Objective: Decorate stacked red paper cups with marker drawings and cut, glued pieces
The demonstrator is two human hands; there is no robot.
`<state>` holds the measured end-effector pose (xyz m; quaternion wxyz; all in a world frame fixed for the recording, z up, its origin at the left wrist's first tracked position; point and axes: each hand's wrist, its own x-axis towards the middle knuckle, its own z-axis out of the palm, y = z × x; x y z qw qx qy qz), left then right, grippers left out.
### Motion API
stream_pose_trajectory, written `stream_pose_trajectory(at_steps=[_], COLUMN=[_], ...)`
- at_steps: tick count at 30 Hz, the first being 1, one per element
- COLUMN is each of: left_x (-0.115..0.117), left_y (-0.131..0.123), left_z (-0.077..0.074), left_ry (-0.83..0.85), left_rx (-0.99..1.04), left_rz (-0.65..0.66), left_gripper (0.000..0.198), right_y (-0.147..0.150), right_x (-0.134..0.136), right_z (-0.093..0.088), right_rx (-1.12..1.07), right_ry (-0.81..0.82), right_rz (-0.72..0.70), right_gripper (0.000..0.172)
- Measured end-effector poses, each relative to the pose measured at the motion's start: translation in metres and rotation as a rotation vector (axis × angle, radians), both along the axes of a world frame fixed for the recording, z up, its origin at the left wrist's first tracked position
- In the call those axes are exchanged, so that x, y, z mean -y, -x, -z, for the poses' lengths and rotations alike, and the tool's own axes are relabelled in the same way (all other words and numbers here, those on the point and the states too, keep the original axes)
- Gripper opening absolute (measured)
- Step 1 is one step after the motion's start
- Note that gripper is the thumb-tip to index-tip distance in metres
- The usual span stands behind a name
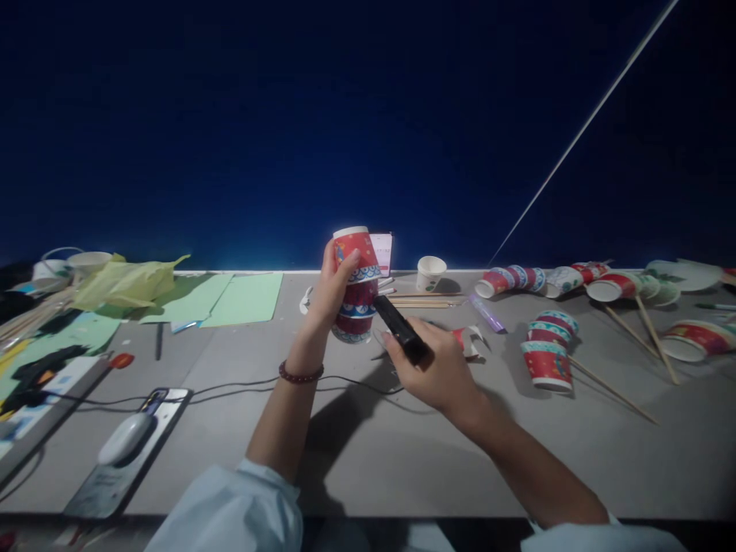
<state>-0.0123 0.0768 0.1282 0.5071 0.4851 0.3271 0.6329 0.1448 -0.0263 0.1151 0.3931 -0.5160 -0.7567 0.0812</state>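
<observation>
My left hand (335, 282) is wrapped round a stack of red and blue patterned paper cups (357, 268) held up over the table, the top one bottom up. My right hand (435, 366) grips a black glue gun (402, 331), its front end against or very near the right side of the cups. The nozzle itself is too small to make out. Beyond the right hand lies a torn piece of red patterned cup (470, 342), partly hidden. Behind the cups a phone with a lit screen (382, 253) leans upright.
At the right lie several joined patterned cups (549, 349), some on wooden sticks (612, 389). A white paper cup (431, 274) stands at the back. To the left are green paper sheets (244, 297), a yellow bag (129, 282), a power strip (54, 402) and a phone under a white mouse (125, 438).
</observation>
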Motion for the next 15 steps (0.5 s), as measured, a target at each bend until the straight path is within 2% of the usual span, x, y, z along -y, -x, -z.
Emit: stream_pose_trajectory(at_steps=[2,4,7,9,12,13,15], left_x=[0.001,0.002,0.001,-0.002,-0.004,-0.004,-0.002], left_y=[0.001,0.004,0.012,0.019,0.029,0.032,0.036], left_z=[-0.003,-0.007,-0.010,-0.011,-0.012,-0.013,-0.016], left_ry=[0.035,0.089,0.147,0.148,0.107,0.099,0.104], left_rx=[0.029,0.079,0.147,0.178,0.222,0.235,0.258], left_rz=[0.007,0.025,0.038,0.053,0.053,0.043,0.018], left_gripper=[0.043,0.046,0.050,0.051,0.052,0.051,0.049], right_y=[-0.002,-0.005,-0.010,-0.012,-0.013,-0.013,-0.013], right_x=[0.000,-0.001,-0.006,-0.013,-0.029,-0.035,-0.047], right_z=[0.000,-0.001,-0.004,-0.004,0.003,0.007,0.016], right_rx=[0.052,0.014,-0.232,-0.500,-0.971,-1.075,-1.148], right_ry=[-0.014,-0.030,0.022,0.183,0.530,0.649,0.859], right_rz=[0.048,0.082,0.076,-0.005,-0.207,-0.268,-0.375], right_gripper=[0.017,0.018,0.024,0.033,0.044,0.049,0.054])
